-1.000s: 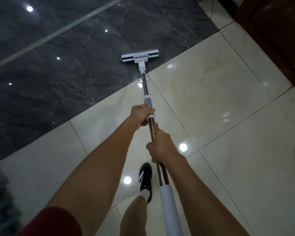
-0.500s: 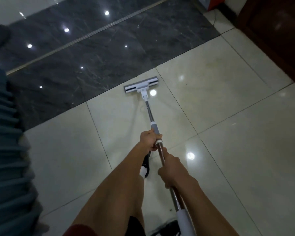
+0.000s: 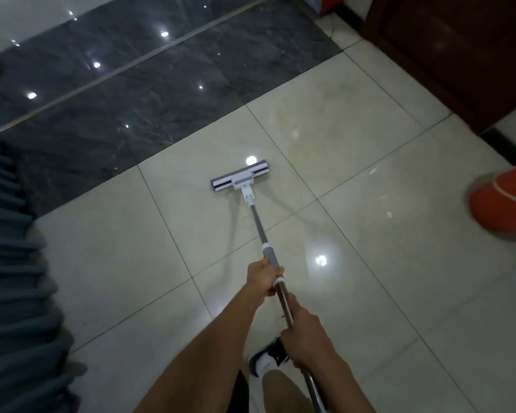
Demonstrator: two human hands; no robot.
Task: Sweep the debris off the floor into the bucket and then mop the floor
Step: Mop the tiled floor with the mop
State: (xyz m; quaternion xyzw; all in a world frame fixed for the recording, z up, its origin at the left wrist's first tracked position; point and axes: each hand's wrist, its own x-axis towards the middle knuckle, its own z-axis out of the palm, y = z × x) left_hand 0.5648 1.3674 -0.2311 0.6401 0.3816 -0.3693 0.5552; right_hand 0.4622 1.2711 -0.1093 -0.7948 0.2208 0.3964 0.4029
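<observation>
A flat mop with a white and grey head (image 3: 240, 179) rests on a glossy cream floor tile (image 3: 370, 248), a little short of the dark marble strip (image 3: 149, 93). Its metal pole (image 3: 258, 226) runs back toward me. My left hand (image 3: 262, 277) grips the pole at the grey collar. My right hand (image 3: 304, 338) grips the pole lower down, closer to my body. An orange bucket (image 3: 502, 201) shows partly at the right edge.
A dark blue-grey pleated fabric (image 3: 9, 263) fills the left edge. A dark wooden cabinet (image 3: 459, 55) stands at the upper right. My foot in a black and white shoe (image 3: 267, 360) is on the tile under my right hand.
The mop head has been pulled back from the dark marble onto the cream tiles, toward me. The orange bucket has come further into view at the right.
</observation>
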